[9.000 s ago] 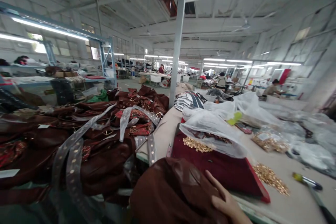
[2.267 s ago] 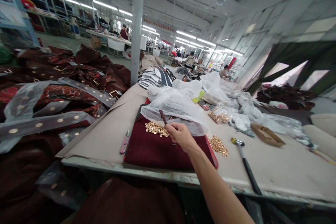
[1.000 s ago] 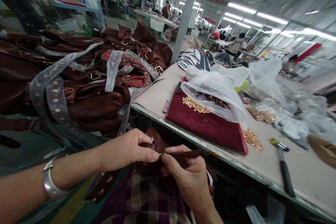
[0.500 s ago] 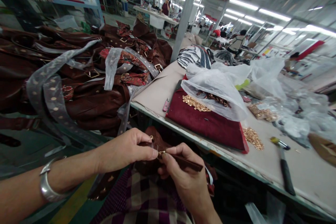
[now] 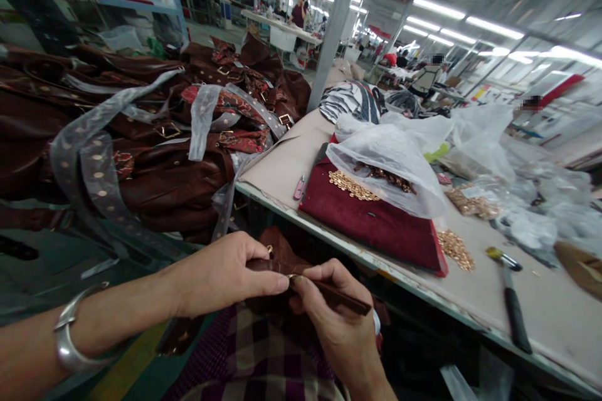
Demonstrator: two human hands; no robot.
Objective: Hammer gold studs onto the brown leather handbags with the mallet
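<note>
Over my lap, my left hand (image 5: 237, 272) pinches a brown leather strap (image 5: 348, 301) from the left. My right hand (image 5: 332, 310) is closed round the same strap, whose end sticks out past my fingers to the right. A small gold-coloured metal fitting (image 5: 292, 277) shows between my two thumbs; its exact shape is too small to tell. Above my left thumb is a little gold ring (image 5: 269, 249). Brown leather (image 5: 279, 241) hangs behind my hands, between them and the table edge.
On the table (image 5: 273, 178) at right lie a maroon pad (image 5: 357, 229), gold metal pieces (image 5: 350, 186), a second gold heap (image 5: 456, 250), a plastic bag (image 5: 395, 156), a pink snipper (image 5: 299, 188) and a black-handled hammer (image 5: 515, 313). Brown leather bags (image 5: 179, 194) are piled at left.
My thumbs have closed in over the gold fitting, so less of it shows. The right hand and strap end have shifted slightly right and down.
</note>
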